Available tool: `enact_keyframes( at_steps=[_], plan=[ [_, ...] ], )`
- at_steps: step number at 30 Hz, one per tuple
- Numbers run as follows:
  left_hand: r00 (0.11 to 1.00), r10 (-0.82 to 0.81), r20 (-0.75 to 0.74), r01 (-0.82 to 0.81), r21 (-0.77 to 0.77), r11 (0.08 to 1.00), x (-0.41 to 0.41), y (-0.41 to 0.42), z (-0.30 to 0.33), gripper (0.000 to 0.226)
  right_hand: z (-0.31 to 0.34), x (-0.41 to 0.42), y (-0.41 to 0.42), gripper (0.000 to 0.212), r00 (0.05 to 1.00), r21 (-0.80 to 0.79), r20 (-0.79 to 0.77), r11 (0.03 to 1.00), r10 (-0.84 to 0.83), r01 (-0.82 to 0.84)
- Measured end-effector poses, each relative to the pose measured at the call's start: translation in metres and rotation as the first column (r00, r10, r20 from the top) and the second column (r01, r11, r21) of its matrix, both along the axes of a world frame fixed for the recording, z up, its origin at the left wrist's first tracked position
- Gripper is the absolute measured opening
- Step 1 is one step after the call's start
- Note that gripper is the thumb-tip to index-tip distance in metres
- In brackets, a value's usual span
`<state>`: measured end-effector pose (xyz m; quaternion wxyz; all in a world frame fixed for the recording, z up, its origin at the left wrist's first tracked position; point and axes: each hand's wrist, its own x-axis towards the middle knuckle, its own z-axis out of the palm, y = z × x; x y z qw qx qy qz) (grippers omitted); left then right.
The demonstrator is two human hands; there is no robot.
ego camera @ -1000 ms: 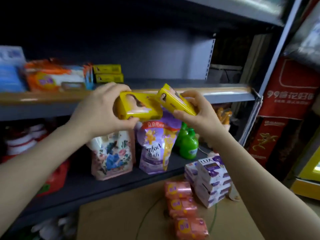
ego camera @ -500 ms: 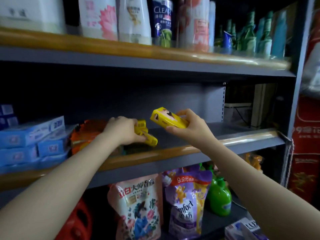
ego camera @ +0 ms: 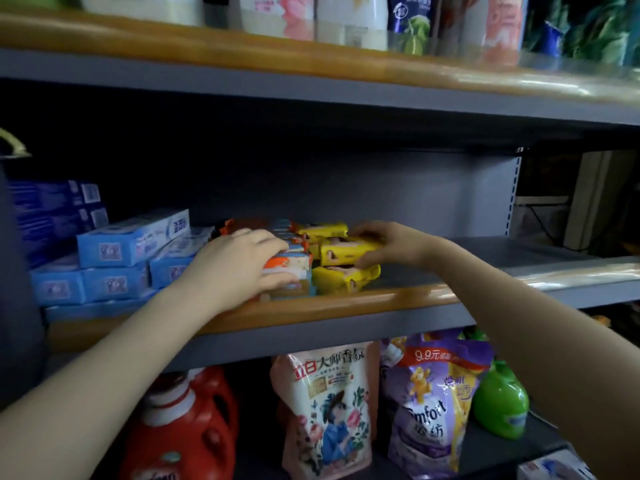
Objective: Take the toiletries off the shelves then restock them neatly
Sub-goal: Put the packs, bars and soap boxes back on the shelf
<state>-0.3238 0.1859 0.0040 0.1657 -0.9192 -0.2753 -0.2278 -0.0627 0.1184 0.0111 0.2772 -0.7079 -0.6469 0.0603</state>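
Note:
On the middle shelf point(ego camera: 398, 301) several yellow boxes stand beside a row of orange and white packs point(ego camera: 289, 263). My right hand point(ego camera: 393, 244) pinches a yellow box point(ego camera: 341, 253), fingers on top and thumb beneath, setting it on another yellow box point(ego camera: 341, 279) that lies at the shelf's front. A third yellow box point(ego camera: 323, 230) sits behind them. My left hand point(ego camera: 239, 263) grips the orange and white packs, fingers over the top and thumb on the front face.
Blue toothpaste boxes point(ego camera: 131, 244) are stacked left of the packs. The shelf right of the yellow boxes is bare. Bottles point(ego camera: 346, 19) line the top shelf. Below stand a red jug point(ego camera: 187, 427), a pink pouch point(ego camera: 325, 410), a purple pouch point(ego camera: 433, 407) and a green bottle point(ego camera: 500, 403).
Both hands reached up into the middle shelf. My left hand let its yellow box go at the shelf front and moved onto the orange packs. My right hand brought its box down onto it.

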Motion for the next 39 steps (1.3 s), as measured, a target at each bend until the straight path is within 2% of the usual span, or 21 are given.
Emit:
enact_keyframes(
  at_steps=[4, 6, 8, 10, 13, 16, 18, 22, 27, 30, 36, 37, 39],
  plan=[
    [0.999, -0.001, -0.032, 0.001, 0.019, 1.0, 0.005, 0.002, 0.002, 0.061, 0.014, 0.002, -0.006, 0.068, 0.952, -0.147, 0.287, 0.987, 0.107, -0.067],
    [0.999, -0.003, -0.047, 0.004, 0.033, 0.999, 0.008, 0.004, 0.004, 0.063, 0.018, -0.005, -0.009, 0.074, 0.913, -0.195, 0.393, 0.98, 0.108, -0.032],
    [0.999, -0.003, -0.047, 0.005, 0.057, 0.998, 0.01, 0.006, 0.005, 0.065, 0.015, -0.017, -0.008, 0.078, 0.854, -0.141, 0.515, 0.99, 0.08, -0.007],
    [1.0, -0.012, -0.02, 0.014, 0.08, 0.997, 0.012, 0.008, 0.005, 0.065, 0.012, -0.026, 0.002, 0.077, 0.837, -0.062, 0.544, 0.997, 0.063, -0.035],
    [0.999, -0.03, 0.02, 0.028, 0.093, 0.995, 0.013, 0.012, 0.002, 0.066, 0.006, -0.028, 0.023, 0.077, 0.802, -0.019, 0.597, 1.0, -0.009, 0.025],
    [0.999, -0.038, 0.036, 0.035, 0.09, 0.995, 0.013, 0.014, -0.002, 0.066, 0.011, -0.024, 0.035, 0.082, 0.78, -0.027, 0.621, 0.993, -0.071, 0.112],
    [0.998, -0.044, 0.047, 0.039, 0.095, 0.995, 0.013, 0.015, -0.002, 0.066, 0.013, -0.021, 0.036, 0.083, 0.774, -0.049, 0.63, 0.993, -0.056, 0.111],
    [0.997, -0.054, 0.054, 0.048, 0.106, 0.993, 0.012, 0.015, -0.003, 0.065, 0.004, -0.026, 0.03, 0.099, 0.888, -0.166, 0.443, 0.985, 0.124, -0.055],
    [0.995, -0.065, 0.07, 0.057, 0.107, 0.993, 0.013, 0.015, -0.004, 0.064, -0.007, -0.032, 0.037, 0.081, 0.899, -0.075, 0.425, 0.994, 0.104, -0.08],
    [0.996, -0.063, 0.067, 0.055, 0.107, 0.993, 0.012, 0.015, -0.004, 0.065, -0.007, -0.032, 0.03, 0.078, 0.909, -0.069, 0.416, 0.998, 0.017, 0.013],
    [0.996, -0.053, 0.077, 0.046, 0.089, 0.995, 0.013, 0.015, -0.005, 0.064, -0.01, -0.037, 0.024, 0.076, 0.867, -0.031, 0.455, 0.969, -0.204, 0.244],
    [0.996, -0.051, 0.076, 0.044, 0.088, 0.995, 0.013, 0.015, -0.005, 0.064, -0.009, -0.038, 0.025, 0.074, 0.864, -0.033, 0.462, 0.97, -0.2, 0.242],
    [0.996, -0.052, 0.074, 0.045, 0.092, 0.995, 0.013, 0.014, -0.004, 0.064, -0.003, -0.035, 0.025, 0.062, 0.908, -0.029, 0.403, 0.991, -0.111, 0.134]
  ],
)
